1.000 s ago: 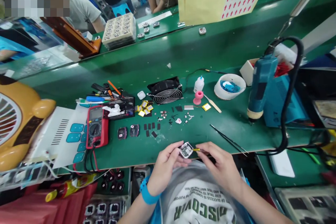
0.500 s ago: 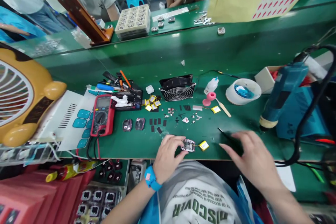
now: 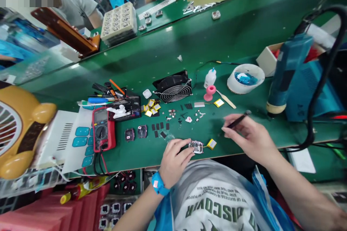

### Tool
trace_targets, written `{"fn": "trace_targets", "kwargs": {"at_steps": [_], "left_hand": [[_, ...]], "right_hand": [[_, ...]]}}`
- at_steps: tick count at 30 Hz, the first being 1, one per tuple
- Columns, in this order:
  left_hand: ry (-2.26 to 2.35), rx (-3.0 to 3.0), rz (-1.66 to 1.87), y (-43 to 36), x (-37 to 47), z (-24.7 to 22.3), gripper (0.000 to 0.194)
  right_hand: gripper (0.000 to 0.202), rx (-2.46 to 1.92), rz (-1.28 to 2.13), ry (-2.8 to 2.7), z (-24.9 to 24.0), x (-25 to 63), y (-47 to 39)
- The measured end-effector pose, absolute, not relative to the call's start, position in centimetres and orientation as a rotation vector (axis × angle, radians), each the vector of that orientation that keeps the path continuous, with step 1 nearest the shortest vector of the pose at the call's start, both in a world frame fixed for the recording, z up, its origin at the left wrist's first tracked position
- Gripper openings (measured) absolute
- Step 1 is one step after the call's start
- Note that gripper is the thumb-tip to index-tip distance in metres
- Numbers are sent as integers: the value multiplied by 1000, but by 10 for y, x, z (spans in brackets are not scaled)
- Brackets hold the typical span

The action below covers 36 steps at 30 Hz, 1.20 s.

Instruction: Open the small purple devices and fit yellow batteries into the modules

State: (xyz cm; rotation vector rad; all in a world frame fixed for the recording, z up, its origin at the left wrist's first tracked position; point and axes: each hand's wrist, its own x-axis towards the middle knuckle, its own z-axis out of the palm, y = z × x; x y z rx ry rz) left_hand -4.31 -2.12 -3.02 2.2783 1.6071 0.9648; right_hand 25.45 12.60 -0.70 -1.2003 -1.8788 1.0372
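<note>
Steadying the open watch housing (image 3: 197,147) at lower centre, I am clamping my left hand (image 3: 175,155) on its edge. My right hand (image 3: 245,133) is now gripping the black tweezers (image 3: 239,120), lifted from the bench (image 3: 146,151), presumably enabling fine work; the yellow battery (image 3: 211,144) is lying beside the housing.

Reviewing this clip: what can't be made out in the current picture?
All in the head view:
- Device: one end hidden under the left hand.
- Black tool: lower end lost to blur and the right hand's fingers.
- Battery: label too small to read.
- Yellow fan: cut off by the left edge.
</note>
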Motion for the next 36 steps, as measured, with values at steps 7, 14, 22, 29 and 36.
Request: {"fn": "trace_targets", "kwargs": {"at_steps": [7, 14, 22, 29, 36], "left_hand": [[1632, 2228, 960, -24, -37, -37, 27], [1641, 2219, 908, -27, -36, -36, 27], [1648, 2218, 883, -28, -35, -37, 25], [1653, 2234, 910, -27, -34, -35, 23], [1642, 2264, 950, -23, -34, -33, 26]], "right_hand": [[67, -1070, 1135, -1847, -15, 250, 122], [13, -740, 1209, -1903, -8, 214, 86], [34, -671, 1139, -1955, -14, 211, 83], [38, -686, 1262, -1944, -18, 219, 88], [40, -671, 1259, -1952, -19, 219, 89]]}}
